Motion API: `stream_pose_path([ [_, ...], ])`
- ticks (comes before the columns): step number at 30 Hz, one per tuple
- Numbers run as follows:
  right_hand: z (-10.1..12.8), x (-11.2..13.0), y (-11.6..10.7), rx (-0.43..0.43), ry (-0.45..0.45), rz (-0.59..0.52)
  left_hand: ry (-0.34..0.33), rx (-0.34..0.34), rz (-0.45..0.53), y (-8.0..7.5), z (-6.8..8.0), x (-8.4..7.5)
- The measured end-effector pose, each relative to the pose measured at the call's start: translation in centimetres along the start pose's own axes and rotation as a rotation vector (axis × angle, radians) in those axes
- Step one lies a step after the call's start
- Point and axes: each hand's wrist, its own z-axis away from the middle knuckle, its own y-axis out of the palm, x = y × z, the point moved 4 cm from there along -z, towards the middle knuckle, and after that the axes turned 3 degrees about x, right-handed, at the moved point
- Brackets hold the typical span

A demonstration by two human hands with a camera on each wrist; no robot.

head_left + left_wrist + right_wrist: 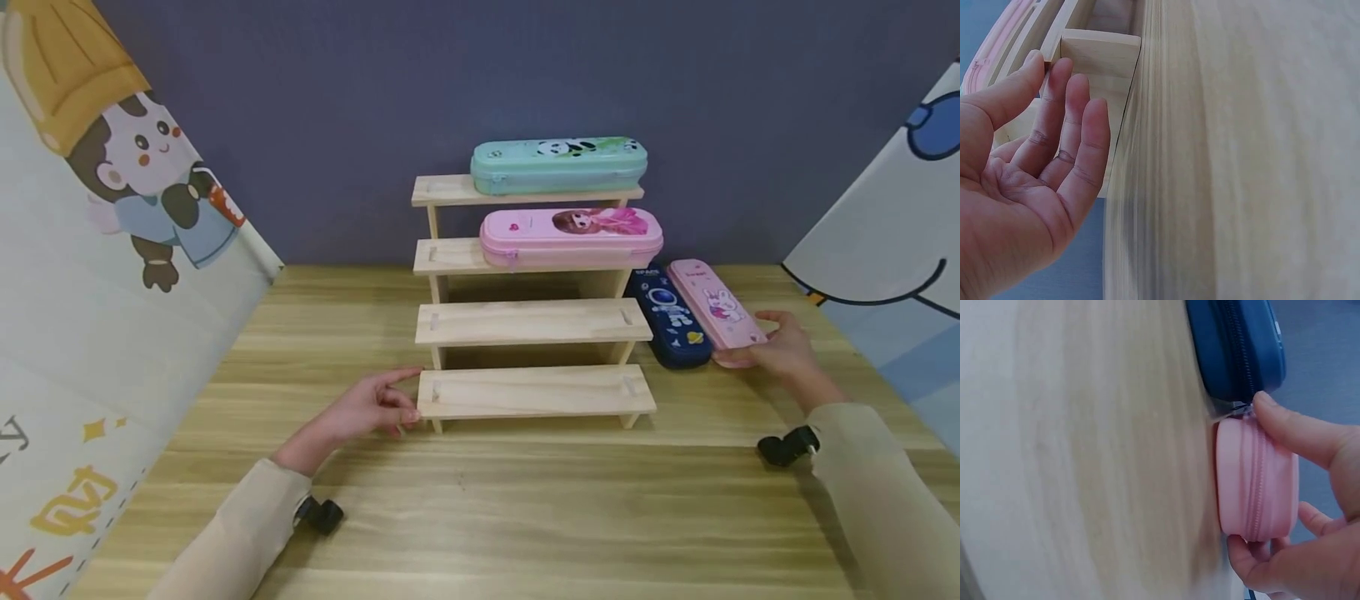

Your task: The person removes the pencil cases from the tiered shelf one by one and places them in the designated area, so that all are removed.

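Note:
My right hand (783, 350) grips the near end of a pink pencil case (720, 308) with a rabbit picture. In the right wrist view, my thumb and fingers stand on opposite sides of its zipped end. A dark blue pencil case (667, 312) with an astronaut lies beside it on the table. At the left end of the lowest step of a four-tier wooden display stand (534, 392), my left hand (367, 407) holds the board's end between thumb and fingers. The left wrist view shows the thumb and fingertips right at the board's corner.
On the stand's top tier sits a green panda pencil case (558, 167). One tier lower is a pink pencil case (573, 237) with a doll picture. Behind the wooden table (480, 517) rises a dark blue panel (337, 108); printed panels flank both sides.

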Motion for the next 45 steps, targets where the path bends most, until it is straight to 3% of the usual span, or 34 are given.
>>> stream_pose_path([
  [10, 0.6, -0.3, -1.3, 0.132, -0.019, 0.021, 0.002, 0.009, 0.000, 0.2, 0.2, 0.1],
  [15, 1.0, 1.1, -2.5, 0.151, -0.076, 0.022, 0.003, 0.011, 0.002, 0.1, 0.2, 0.0],
  [31, 2.2, 11.0, -0.7, 0.177, -0.217, -0.090, 0.005, 0.006, 0.010, 0.1, 0.2, 0.0],
  [37, 2.6, 14.4, 1.0, 0.186, -0.303, -0.205, 0.016, 0.004, 0.014, 0.2, 0.3, 0.2],
  [41, 3.1, 16.5, 2.0, 0.140, -0.356, -0.280, 0.014, 0.007, 0.015, 0.2, 0.4, 0.2],
  [45, 3.6, 18.1, 2.6, 0.076, -0.442, -0.454, 0.013, 0.013, 0.014, 0.2, 0.3, 0.2],
])
